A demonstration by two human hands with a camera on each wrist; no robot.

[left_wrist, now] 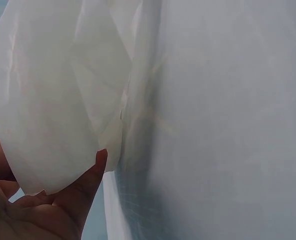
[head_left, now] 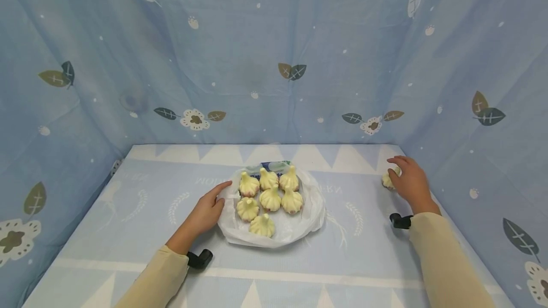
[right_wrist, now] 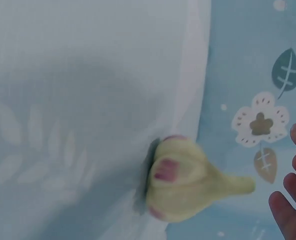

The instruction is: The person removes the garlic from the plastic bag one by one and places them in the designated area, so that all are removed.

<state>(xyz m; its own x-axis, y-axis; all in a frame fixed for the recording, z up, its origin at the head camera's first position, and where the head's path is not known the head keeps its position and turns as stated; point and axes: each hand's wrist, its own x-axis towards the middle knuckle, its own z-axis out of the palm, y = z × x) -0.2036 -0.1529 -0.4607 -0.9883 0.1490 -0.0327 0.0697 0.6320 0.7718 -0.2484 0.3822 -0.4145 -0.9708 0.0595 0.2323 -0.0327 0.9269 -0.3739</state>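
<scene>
A white plastic bag (head_left: 314, 203) lies spread open on the table, with several garlic bulbs (head_left: 270, 198) inside it, mostly stem up. At its left edge my left hand (head_left: 206, 212) holds the rim; in the left wrist view the thumb lies on the near side of the bag (left_wrist: 62, 110) and the other fingers are partly hidden behind it. Far to the right, my right hand (head_left: 412, 182) hovers over a single garlic bulb (head_left: 387, 182), partly covering it in the head view. The right wrist view shows this bulb (right_wrist: 183, 182) standing apart from the fingertips (right_wrist: 283, 210).
A pale blue patterned cloth (head_left: 141, 232) covers the table. Blue curtains (head_left: 274, 51) hang close behind and along both sides; the lone bulb is near the right one. A black wrist camera (head_left: 200, 259) is strapped below the left hand, another (head_left: 401, 221) below the right.
</scene>
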